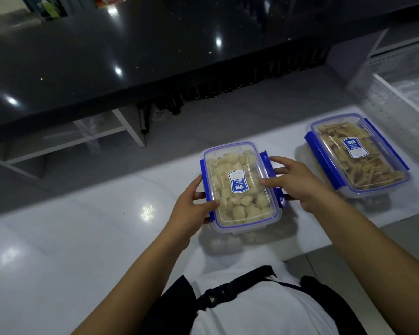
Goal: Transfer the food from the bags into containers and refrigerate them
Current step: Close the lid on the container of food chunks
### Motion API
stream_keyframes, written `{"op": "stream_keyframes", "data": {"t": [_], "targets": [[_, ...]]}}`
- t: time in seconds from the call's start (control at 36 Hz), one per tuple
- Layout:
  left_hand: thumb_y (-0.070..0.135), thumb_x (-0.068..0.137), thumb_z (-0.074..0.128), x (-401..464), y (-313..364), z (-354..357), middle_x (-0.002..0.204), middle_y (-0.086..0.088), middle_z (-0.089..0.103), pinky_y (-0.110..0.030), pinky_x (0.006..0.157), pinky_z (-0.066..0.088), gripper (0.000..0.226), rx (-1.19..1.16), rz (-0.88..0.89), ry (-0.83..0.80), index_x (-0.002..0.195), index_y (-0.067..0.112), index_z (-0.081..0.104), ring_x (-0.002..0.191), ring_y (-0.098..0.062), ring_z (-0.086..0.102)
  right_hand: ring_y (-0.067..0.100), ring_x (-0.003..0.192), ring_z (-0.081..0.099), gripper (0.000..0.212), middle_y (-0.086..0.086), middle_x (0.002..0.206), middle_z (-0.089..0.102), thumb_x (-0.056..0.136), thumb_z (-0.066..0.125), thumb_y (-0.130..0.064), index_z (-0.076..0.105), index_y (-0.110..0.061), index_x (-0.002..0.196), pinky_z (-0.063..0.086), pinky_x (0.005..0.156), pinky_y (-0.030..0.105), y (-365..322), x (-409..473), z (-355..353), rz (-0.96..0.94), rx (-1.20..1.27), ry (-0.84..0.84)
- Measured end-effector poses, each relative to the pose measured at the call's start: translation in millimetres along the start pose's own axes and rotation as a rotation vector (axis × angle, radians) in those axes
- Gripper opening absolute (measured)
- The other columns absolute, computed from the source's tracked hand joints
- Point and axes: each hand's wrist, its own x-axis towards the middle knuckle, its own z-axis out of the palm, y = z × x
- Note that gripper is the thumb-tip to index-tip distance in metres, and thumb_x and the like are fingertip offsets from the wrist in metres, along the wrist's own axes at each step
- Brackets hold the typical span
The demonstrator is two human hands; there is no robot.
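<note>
A clear lidded container of pale food chunks point(240, 187) sits near the middle of the white bench point(82, 238). The left hand point(194, 204) grasps its left side, thumb on the lid and fingers curled round the blue clip. The right hand point(293, 182) grasps its right side, thumb on the lid, fingers at the raised blue latch point(264, 163). A second container of tan strips point(358, 155) stands apart, far right.
</note>
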Motion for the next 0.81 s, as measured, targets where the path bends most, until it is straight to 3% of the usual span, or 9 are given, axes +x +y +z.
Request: {"op": "stream_keyframes", "data": {"t": [0.11, 0.22, 0.31, 0.53, 0.81], "targets": [[0.015, 0.09, 0.073, -0.6, -1.3, 1.9, 0.112, 0.004, 0.062, -0.023, 0.053, 0.057, 0.07, -0.003, 0.0, 0.017, 0.148, 0.037, 0.042, 0.095, -0.017, 0.067, 0.013, 0.078, 0.075, 0.061, -0.009, 0.095, 0.075, 0.082, 0.079, -0.006, 0.059, -0.029, 0.135, 0.059, 0.055, 0.028, 4.8, -1.1, 4.4, -0.071, 0.012, 0.026], [0.015, 0.089, 0.074, 0.2, -0.4, 4.4, 0.108, 0.007, 0.062, -0.022, 0.051, 0.056, 0.07, 0.015, 0.005, 0.033, 0.148, 0.037, 0.043, 0.092, -0.015, 0.067, 0.016, 0.082, 0.075, 0.055, -0.009, 0.094, 0.074, 0.083, 0.078, -0.006, 0.063, -0.026, 0.131, 0.062, 0.062, 0.034, 3.6, 1.2, 4.1, -0.09, -0.062, 0.027], [0.013, 0.089, 0.074, 0.4, -0.6, 4.2, 0.106, 0.008, 0.063, -0.022, 0.05, 0.055, 0.07, 0.023, -0.001, 0.046, 0.149, 0.036, 0.043, 0.09, -0.015, 0.067, 0.013, 0.077, 0.074, 0.056, -0.013, 0.086, 0.073, 0.082, 0.079, -0.006, 0.063, -0.026, 0.132, 0.06, 0.058, 0.03, 3.1, 2.6, 5.7, -0.112, -0.115, 0.046], [0.014, 0.088, 0.074, -2.3, 0.5, 3.3, 0.109, 0.006, 0.063, -0.025, 0.053, 0.058, 0.071, 0.005, -0.006, 0.042, 0.148, 0.037, 0.044, 0.094, -0.017, 0.067, 0.012, 0.078, 0.073, 0.057, -0.014, 0.09, 0.071, 0.082, 0.079, -0.008, 0.061, -0.027, 0.133, 0.058, 0.053, 0.026, 4.5, 1.8, 6.0, -0.125, -0.106, 0.04], [0.016, 0.088, 0.075, -4.6, 1.4, 4.9, 0.11, 0.006, 0.064, -0.026, 0.054, 0.059, 0.07, -0.02, -0.029, 0.046, 0.147, 0.039, 0.044, 0.094, -0.017, 0.068, 0.016, 0.086, 0.074, 0.055, -0.01, 0.098, 0.073, 0.085, 0.077, -0.009, 0.061, -0.03, 0.134, 0.06, 0.06, 0.031, 7.7, -2.2, 6.4, -0.154, -0.061, 0.023]]}}
